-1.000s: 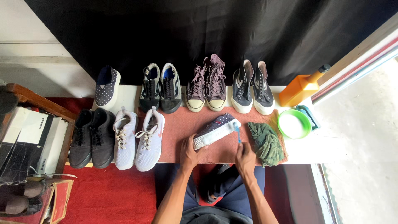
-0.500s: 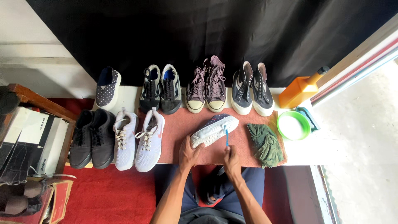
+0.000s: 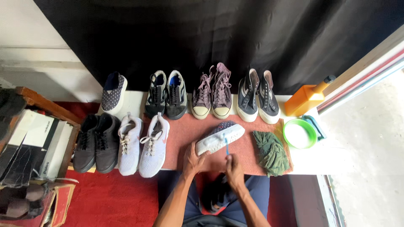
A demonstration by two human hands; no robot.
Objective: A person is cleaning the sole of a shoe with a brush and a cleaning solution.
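The spotted shoe (image 3: pixel 219 137) lies on its side on the red mat (image 3: pixel 185 130), right in front of me, with its white sole turned toward me so I can get at the edge. My left hand (image 3: pixel 192 162) holds the toe end, with my fingers wrapped round it tight so the shoe does not slide. My right hand (image 3: pixel 234 168) is closed round a small blue brush (image 3: pixel 227 146), and the brush end touches the white sole near the middle. A crumpled green cloth (image 3: pixel 271 152) sits just beside the shoe on my right, near enough to grab. Past it is a green bowl (image 3: pixel 299 133) with something white in it, and an orange bottle (image 3: pixel 308 97) stands behind the bowl. Along the back of the white table (image 3: pixel 336 155) stand pairs of shoes in a row: dark high ones (image 3: pixel 257 97), purple high ones (image 3: pixel 212 93), and dark low ones (image 3: pixel 166 94). One more spotted shoe (image 3: pixel 113 91) stands alone at the left end; it looks like the mate of mine. Closer on my left are light grey sneakers (image 3: pixel 143 145) and black shoes (image 3: pixel 96 142), all lined up toes toward me. A black curtain (image 3: pixel 202 38) hangs behind it all.
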